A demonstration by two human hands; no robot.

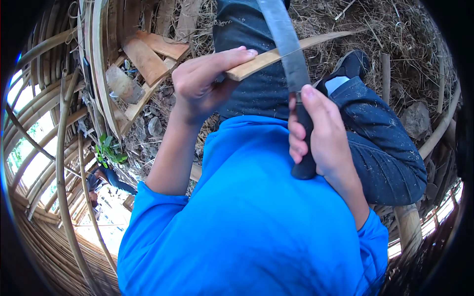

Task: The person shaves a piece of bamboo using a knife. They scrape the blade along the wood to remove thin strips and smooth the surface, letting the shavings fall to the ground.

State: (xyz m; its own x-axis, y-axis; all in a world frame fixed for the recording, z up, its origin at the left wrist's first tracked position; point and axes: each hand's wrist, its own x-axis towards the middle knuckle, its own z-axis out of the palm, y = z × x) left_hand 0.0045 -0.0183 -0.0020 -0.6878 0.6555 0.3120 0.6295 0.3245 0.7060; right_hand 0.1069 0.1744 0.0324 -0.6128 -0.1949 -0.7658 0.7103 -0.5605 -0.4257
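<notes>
My right hand (321,129) is wrapped around the black handle of a machete (292,54), whose long grey blade points away from me. The blade crosses over a pale strip of split bamboo or wood (266,60), appearing to touch it. My left hand (210,79) grips the strip near its thick, cut end, thumb stretched along the top; the other fingers are mostly hidden underneath. From there the strip runs over my jeans-covered thigh and tapers off to the far right.
Flat wooden offcuts (145,58) lie at the far left, beside tall split bamboo slats (98,64). Dry straw and shavings (395,34) cover the ground ahead. A grey rock (416,120) sits right of my bent leg. Another person (111,177) is beyond the poles on the left.
</notes>
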